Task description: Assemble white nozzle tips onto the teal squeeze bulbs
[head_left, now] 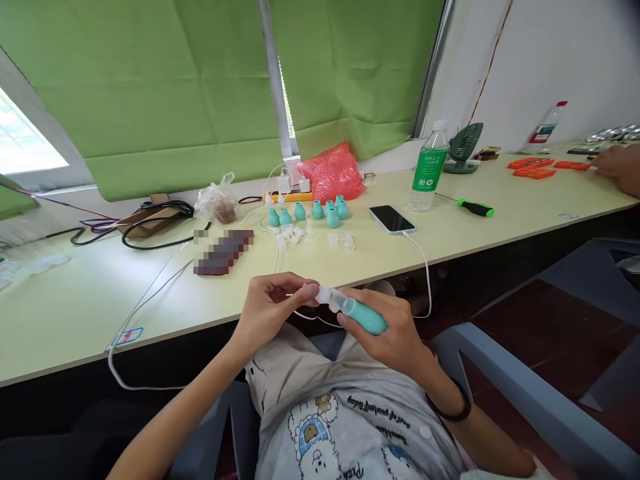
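My right hand (400, 330) is wrapped round a teal squeeze bulb (369, 318), held tilted just off the table's front edge, above my lap. A clear plastic tube (342, 302) sticks out of the bulb's mouth. At the tube's far end is a white plastic tip (324, 294), which my left hand (275, 301) pinches between thumb and fingers. On the table, several more teal bulbs (333, 217) stand upright, two of them with pointed white tips on top. Small white plastic parts (290, 235) and clear pieces (341, 241) lie in front of them.
A phone (393, 219) on a white cable, a water bottle (431, 167), a screwdriver (475, 208) and a green fan (464, 148) are to the right. Red bubble wrap (333, 175) lies behind the bulbs. Another person's hand (620, 167) shows far right, near orange parts (533, 167).
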Tool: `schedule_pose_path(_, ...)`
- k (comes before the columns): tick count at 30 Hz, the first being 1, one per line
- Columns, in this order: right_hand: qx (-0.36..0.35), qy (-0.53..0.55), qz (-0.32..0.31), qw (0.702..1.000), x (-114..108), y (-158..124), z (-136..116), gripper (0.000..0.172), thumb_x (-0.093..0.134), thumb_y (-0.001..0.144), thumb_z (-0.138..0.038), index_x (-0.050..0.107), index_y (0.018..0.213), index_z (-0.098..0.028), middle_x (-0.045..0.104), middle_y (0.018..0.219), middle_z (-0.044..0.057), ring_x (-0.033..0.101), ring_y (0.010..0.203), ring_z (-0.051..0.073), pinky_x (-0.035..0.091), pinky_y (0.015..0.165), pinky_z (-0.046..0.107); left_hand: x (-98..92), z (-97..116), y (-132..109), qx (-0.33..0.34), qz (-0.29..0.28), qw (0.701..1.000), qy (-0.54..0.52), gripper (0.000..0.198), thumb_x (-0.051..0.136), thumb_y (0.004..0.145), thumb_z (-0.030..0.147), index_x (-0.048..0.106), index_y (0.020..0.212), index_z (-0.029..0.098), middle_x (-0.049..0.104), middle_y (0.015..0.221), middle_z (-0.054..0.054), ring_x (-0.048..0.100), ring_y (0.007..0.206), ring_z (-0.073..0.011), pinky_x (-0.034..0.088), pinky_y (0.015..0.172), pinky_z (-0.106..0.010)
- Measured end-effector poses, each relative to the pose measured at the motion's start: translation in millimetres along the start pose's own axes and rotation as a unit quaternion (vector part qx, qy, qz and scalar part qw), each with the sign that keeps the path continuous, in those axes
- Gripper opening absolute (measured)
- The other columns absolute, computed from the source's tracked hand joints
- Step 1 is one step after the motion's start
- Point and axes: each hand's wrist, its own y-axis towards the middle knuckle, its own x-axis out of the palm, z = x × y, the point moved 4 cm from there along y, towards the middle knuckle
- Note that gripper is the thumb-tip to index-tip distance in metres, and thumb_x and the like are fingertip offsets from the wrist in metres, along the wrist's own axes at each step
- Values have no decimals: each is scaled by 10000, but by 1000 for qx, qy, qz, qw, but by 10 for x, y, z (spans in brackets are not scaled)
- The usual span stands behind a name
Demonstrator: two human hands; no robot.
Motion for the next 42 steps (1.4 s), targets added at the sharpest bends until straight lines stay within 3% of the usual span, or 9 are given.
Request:
schedule_pose_path(5,-42,-66,-25,997,36,-39,-25,293,523,754,-212,524,1043,-162,634,781,54,590,673,155,474,583,262,18,-61,-46,0,49,998,-34,136,617,681,260,637,712,129,664,655,-19,626,579,-128,540,597,-228)
schedule_pose_path(9,-57,-97,-13,994,96,-75,-58,298,512,764,-214,511,1057,-162,643,846,72,602,709,171,481,608,274,19,-101,-75,-11,70,997,-32,166,621,670,291,629,697,127,666,665,-29,630,582,-147,549,596,-258)
schedule_pose_path(12,-47,-87,-3,995,110,-79,-85,282,510,768,-216,517,1044,-163,644,885,75,610,760,178,489,647,275,-3,-130,-60,-16,57,997,-40,183,632,655,306,626,673,124,663,640,-31,625,561,-146,547,576,-260)
schedule_pose_path(17,-10,-6,-37,999,107,-48,-131,227,497,780,-222,529,1003,-190,642,898,37,606,798,154,484,686,247,-21,-156,-19,-13,-5,999,-33,169,618,676,292,641,670,125,662,612,-31,615,548,-127,531,555,-227)
schedule_pose_path(27,37,19,-24,999,111,-15,-201,200,489,780,-237,549,961,-179,643,838,38,608,729,147,492,643,236,-11,-121,-65,14,49,999,-6,193,624,649,330,600,627,140,674,624,-49,631,585,-172,525,566,-272)
schedule_pose_path(36,43,42,-51,997,124,3,-164,194,476,793,-234,535,967,-170,628,863,38,590,772,144,465,694,239,-38,-166,-38,30,60,998,14,186,630,651,312,591,596,139,655,554,-22,590,497,-123,475,486,-212)
schedule_pose_path(42,68,47,-122,989,148,65,41,194,481,791,-252,527,963,-174,615,856,22,568,741,128,433,689,236,24,-206,8,-5,50,998,-49,187,621,665,306,629,665,119,683,719,-57,634,661,-169,532,653,-283)
